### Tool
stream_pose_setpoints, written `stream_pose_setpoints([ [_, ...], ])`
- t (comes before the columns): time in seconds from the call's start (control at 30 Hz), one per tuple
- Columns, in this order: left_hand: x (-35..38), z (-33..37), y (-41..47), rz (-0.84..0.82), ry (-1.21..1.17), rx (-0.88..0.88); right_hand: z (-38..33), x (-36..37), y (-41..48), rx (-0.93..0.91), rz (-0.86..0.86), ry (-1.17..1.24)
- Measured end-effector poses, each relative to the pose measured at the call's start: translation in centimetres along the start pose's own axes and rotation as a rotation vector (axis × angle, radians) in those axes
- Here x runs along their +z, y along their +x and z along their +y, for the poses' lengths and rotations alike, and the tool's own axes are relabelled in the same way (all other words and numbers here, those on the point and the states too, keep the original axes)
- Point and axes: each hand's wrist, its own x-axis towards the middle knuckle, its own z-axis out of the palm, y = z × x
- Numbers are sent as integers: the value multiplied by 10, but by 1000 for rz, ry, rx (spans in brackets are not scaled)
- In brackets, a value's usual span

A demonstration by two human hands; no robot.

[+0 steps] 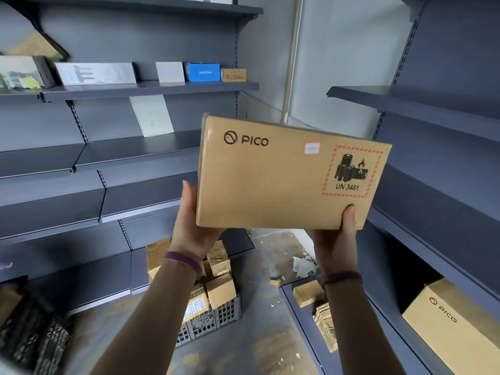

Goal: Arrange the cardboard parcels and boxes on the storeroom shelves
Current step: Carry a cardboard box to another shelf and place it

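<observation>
Both hands were up in the aisle between the two shelf runs, holding a brown cardboard PICO box (pixel 270 185) in the air, clear of every shelf; printed face toward the camera, tilted a little clockwise; red-hatched UN 3481 battery label (pixel 351 171) at its right end. Left hand (pixel 189 226) gripped the lower-left corner, thumb up the side edge, fingers hidden behind; right hand (pixel 336 239) gripped the lower-right corner, thumb pressed on the front face.

Grey slotted plastic crate (pixel 228 311) sat on the concrete floor at the foot of the left shelving; it held a heap of small brown cardboard parcels (pixel 220 290), piled above the rim.

Second matching PICO carton (pixel 454 328) lay on a low shelf of the right shelving, near the front edge; on the bottom shelf there, at its left end, a small brown parcel (pixel 308 293) sat just beside a stack of brown padded envelopes (pixel 326 323).

Upper left shelf, right end: white box (pixel 170 72), blue box (pixel 203 72) and small tan carton (pixel 233 74) in a row; long flat white box (pixel 96 73) further left.
</observation>
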Motion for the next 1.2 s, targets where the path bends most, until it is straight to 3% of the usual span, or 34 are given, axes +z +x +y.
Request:
stream_pose_setpoints([
  [0.23,3,-12,-4,-75,-132,93,-3,18,-5,-60,70,37],
  [0.37,7,-13,0,13,-2,138,-3,22,-6,-42,106,39],
  [0.53,8,-7,7,121,-43,157,-9,14,-11,34,-87,-9],
  [0.67,-2,0,9,141,-92,162,-20,6,-5,219,-186,170],
  [0.83,-12,4,5,133,-122,131,-23,4,5,433,-67,304],
  [1.03,-20,0,4,124,-68,54,-23,4,0,191,-192,-98],
  [1.2,-16,-3,10,115,-105,-50,-12,1,-6,179,-138,-79],
])
